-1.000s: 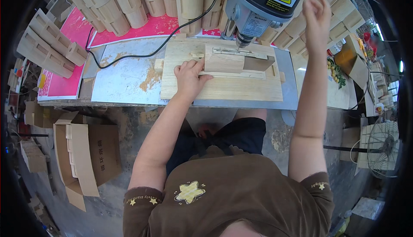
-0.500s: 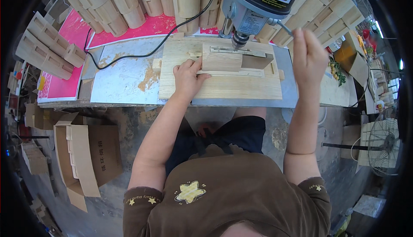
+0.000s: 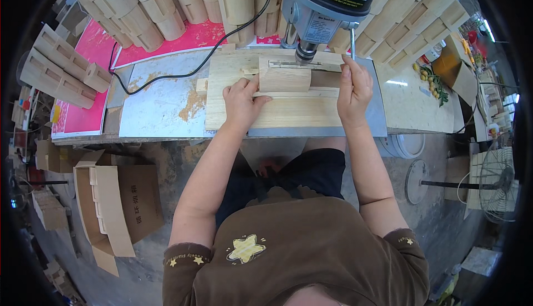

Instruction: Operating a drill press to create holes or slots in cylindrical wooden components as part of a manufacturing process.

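Observation:
A pale wooden block (image 3: 285,79) with a rounded face lies on a flat wooden jig board (image 3: 300,113) on the bench. My left hand (image 3: 243,99) grips the block's left end, its fingers against the end and its thumb along the front edge. Over the block stands a bench drill press (image 3: 327,1), its chuck (image 3: 305,53) just above the block's back edge. Whether a bit touches the wood is too small to tell. My right hand (image 3: 355,90) is closed around the lower end of the metal feed lever (image 3: 352,42), partly covering the block's right side.
Stacks of slotted wooden cylinders (image 3: 233,1) line the back of the bench. A black cable (image 3: 166,73) curves across the left of the worktop. An opened cardboard box (image 3: 125,206) stands on the floor at left, and a fan (image 3: 494,181) at right.
My right hand has pulled the feed lever down and toward me, from out at the right to beside the block. My left hand has stayed at the block's end.

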The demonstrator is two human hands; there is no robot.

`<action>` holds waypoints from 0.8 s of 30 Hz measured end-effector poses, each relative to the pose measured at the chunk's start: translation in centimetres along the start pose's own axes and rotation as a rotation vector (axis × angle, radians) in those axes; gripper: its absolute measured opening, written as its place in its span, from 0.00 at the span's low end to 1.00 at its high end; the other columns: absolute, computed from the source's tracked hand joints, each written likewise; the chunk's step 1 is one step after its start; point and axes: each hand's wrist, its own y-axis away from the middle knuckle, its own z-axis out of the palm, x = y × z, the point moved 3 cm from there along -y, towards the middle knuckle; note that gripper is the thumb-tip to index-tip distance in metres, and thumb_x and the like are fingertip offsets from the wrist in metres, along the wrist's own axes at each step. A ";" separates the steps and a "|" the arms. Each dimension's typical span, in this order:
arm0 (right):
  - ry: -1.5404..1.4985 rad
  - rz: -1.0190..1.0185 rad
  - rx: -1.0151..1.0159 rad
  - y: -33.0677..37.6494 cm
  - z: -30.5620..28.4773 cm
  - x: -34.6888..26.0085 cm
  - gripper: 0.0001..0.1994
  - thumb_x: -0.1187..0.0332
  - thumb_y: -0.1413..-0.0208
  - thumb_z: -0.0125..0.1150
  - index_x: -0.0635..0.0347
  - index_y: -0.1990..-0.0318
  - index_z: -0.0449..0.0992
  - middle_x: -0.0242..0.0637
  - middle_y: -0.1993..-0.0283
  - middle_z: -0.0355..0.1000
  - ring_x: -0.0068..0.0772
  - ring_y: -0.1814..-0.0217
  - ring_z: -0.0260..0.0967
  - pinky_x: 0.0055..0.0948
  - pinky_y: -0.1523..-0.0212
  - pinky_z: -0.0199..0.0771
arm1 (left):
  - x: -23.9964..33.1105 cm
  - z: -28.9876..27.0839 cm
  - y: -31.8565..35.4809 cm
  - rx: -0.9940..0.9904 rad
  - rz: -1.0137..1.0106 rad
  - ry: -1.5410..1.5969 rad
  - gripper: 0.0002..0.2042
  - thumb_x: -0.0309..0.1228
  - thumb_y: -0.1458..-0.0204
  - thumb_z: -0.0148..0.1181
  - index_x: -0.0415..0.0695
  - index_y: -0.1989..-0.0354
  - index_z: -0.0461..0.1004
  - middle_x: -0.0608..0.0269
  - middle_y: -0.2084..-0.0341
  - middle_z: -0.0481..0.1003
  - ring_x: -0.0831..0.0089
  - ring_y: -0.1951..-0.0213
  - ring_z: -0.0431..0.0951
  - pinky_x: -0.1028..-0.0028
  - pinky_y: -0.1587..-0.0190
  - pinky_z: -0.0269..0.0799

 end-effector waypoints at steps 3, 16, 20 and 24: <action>0.072 -0.109 0.005 -2.6 -2.0 -0.7 0.05 0.72 0.46 0.55 0.61 0.65 0.76 0.36 0.75 0.69 0.36 0.71 0.65 0.31 0.63 0.62 | -0.2 0.3 0.1 0.003 0.003 0.002 0.29 0.37 0.66 0.70 0.51 0.49 0.73 0.68 0.75 0.70 0.67 0.66 0.70 0.66 0.58 0.54; 0.179 0.248 -0.063 -19.1 0.2 1.2 0.18 0.57 0.44 0.50 0.66 0.66 0.75 0.52 0.71 0.72 0.39 0.64 0.71 0.32 0.62 0.68 | 3.2 2.5 -0.5 0.000 0.020 -0.009 0.26 0.38 0.63 0.68 0.49 0.51 0.73 0.67 0.74 0.70 0.67 0.65 0.70 0.61 0.55 0.54; 0.128 0.114 -0.045 -14.8 -2.7 -1.7 0.18 0.56 0.41 0.47 0.63 0.67 0.74 0.37 0.77 0.72 0.27 0.73 0.68 0.26 0.68 0.65 | 2.7 2.5 -0.3 0.045 0.047 -0.018 0.26 0.38 0.63 0.68 0.48 0.51 0.72 0.67 0.75 0.69 0.67 0.65 0.70 0.62 0.56 0.54; 0.247 0.287 -0.224 -8.7 -5.2 -5.0 0.13 0.60 0.43 0.52 0.59 0.74 0.71 0.45 0.82 0.66 0.49 0.78 0.66 0.37 0.77 0.63 | 2.7 2.1 -0.2 0.013 0.022 -0.005 0.26 0.38 0.63 0.68 0.49 0.51 0.72 0.68 0.75 0.69 0.68 0.65 0.70 0.63 0.56 0.54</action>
